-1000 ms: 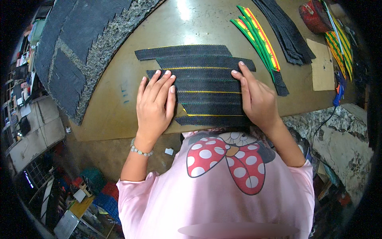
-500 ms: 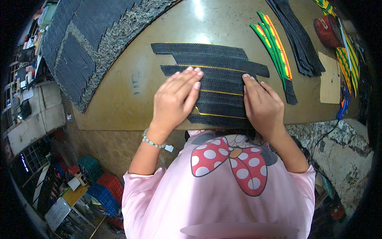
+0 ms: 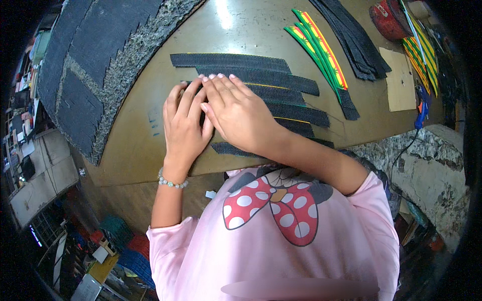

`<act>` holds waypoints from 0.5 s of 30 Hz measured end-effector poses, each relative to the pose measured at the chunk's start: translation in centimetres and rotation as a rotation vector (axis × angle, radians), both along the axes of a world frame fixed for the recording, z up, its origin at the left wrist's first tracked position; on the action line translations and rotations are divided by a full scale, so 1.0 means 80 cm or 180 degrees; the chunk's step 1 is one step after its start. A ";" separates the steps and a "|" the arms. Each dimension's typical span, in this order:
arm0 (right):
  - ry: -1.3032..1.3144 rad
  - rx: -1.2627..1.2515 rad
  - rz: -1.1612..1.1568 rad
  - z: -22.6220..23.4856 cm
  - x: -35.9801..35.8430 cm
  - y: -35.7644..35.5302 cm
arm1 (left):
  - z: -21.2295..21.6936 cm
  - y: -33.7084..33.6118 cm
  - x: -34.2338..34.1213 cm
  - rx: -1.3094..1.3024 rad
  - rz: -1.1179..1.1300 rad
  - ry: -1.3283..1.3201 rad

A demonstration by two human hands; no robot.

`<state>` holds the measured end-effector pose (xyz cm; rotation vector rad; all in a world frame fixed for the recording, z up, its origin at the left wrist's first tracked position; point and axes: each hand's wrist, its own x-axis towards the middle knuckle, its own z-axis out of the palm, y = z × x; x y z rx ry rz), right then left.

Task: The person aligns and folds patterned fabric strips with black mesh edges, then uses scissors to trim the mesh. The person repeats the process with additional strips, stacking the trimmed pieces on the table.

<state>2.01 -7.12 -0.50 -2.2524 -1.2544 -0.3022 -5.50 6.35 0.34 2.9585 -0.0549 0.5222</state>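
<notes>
Several long black textured strips (image 3: 281,95) with thin yellow edge lines lie overlapping in a stepped stack on the brown worktable (image 3: 135,145). My left hand (image 3: 183,125) rests flat on the left end of the stack, fingers together and stretched out. My right hand (image 3: 236,113) has crossed over beside it and presses flat on the same left part of the strips, partly lying against the left hand. Neither hand grips anything. The strips under both palms are hidden.
A big dark grey mat (image 3: 95,65) with a rough pale border covers the table's left side. Green, yellow and red striped strips (image 3: 319,52) and a pile of black strips (image 3: 354,42) lie at the back right, next to a brown card (image 3: 399,80) and a red object (image 3: 389,17).
My right hand has slid from the right end of the stack across to the left, ending beside my left hand. The left hand has shifted a little leftward on the strips.
</notes>
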 end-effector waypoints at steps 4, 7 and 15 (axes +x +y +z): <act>0.0622 0.0369 -0.0121 -0.006 0.012 -0.032 | 0.004 0.003 0.013 -0.0200 -0.0153 0.0125; 0.0980 0.0336 -0.0455 0.007 0.028 -0.075 | 0.006 0.002 0.017 -0.0053 -0.0086 0.0053; 0.1046 0.0109 -0.0950 0.022 0.031 -0.130 | 0.023 -0.004 0.037 0.0146 -0.0033 0.0053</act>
